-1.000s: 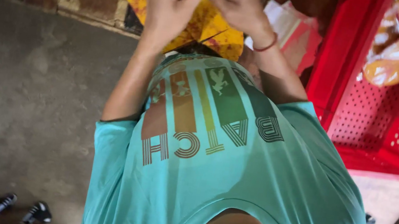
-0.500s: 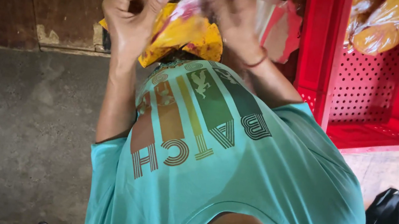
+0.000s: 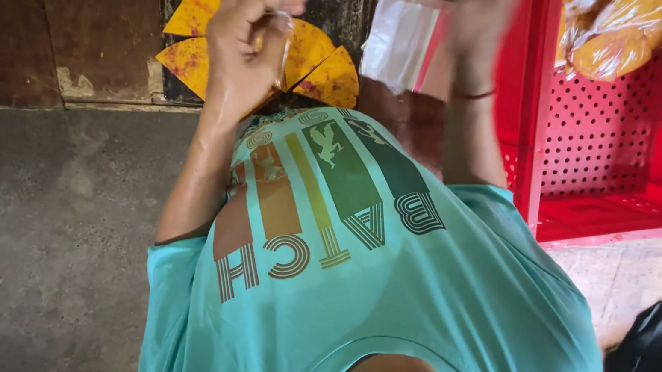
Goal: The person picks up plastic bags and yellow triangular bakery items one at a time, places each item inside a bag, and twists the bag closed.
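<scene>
Overhead, the left hand (image 3: 251, 28) pinches a clear bag (image 3: 281, 36); right hand (image 3: 480, 17) blurred.

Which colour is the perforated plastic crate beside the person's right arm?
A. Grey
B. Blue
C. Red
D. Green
C: the crate next to the right arm is bright red, with rows of small holes in its walls, and filled bags of yellow-orange food lie inside it at the top.
</scene>
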